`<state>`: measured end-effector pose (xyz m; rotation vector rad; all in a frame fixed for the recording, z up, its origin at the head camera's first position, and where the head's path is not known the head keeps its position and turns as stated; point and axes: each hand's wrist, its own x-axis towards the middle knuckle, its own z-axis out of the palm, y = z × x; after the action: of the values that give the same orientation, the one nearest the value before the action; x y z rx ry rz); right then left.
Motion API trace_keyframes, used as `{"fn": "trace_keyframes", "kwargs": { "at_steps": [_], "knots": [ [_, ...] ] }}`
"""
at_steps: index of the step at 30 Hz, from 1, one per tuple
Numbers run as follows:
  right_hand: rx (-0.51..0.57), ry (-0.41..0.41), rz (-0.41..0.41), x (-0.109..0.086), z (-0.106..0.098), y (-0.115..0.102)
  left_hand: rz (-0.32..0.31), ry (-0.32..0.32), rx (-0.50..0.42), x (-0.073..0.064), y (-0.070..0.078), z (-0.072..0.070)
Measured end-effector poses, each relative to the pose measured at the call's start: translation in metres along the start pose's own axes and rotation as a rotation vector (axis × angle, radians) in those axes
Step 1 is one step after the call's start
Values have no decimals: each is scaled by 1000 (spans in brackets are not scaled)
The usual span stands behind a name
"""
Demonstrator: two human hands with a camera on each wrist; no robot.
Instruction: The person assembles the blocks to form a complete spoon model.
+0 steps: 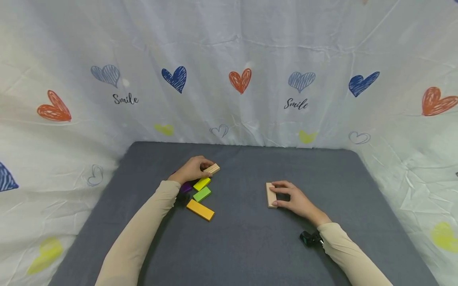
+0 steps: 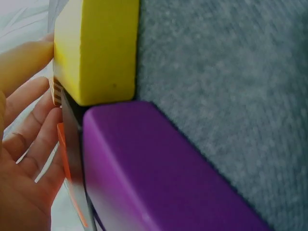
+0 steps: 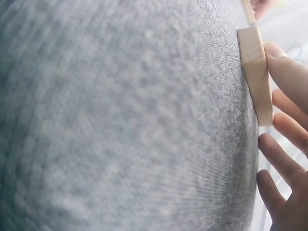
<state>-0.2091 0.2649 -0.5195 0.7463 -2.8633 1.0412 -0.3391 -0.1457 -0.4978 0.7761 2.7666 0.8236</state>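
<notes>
My left hand is at the far left part of the table, pinching a pale wooden block between thumb and fingers. Dark lines run along that block. Just below this hand lie a yellow block, a green block and a purple block, partly covered by the wrist. To the right, my right hand holds another plain wooden block by its ends, thumb near and fingers far. In the right wrist view this wooden block rests on the cloth.
An orange-yellow block lies nearest me in the left group. The left wrist view also shows an orange edge beyond the purple block. Grey cloth covers the table. A white curtain with hearts hangs behind and at both sides.
</notes>
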Motion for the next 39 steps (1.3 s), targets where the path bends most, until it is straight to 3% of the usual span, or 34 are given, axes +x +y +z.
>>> {"fn": "trace_keyframes", "kwargs": {
  "at_steps": [6, 12, 30, 39],
  "knots": [
    [0, -11, 1, 0, -2, -1, -55, -2, 28, -3, 1, -5],
    [1, -7, -1, 1, -2, -1, -74, -11, -14, -6, 0, -8],
    [4, -2, 7, 1, -2, -1, -74, 22, -6, -4, -1, -5],
    [-23, -5, 19, 1, -3, -3, -31, 61, 39, -2, 4, -2]
  ]
}}
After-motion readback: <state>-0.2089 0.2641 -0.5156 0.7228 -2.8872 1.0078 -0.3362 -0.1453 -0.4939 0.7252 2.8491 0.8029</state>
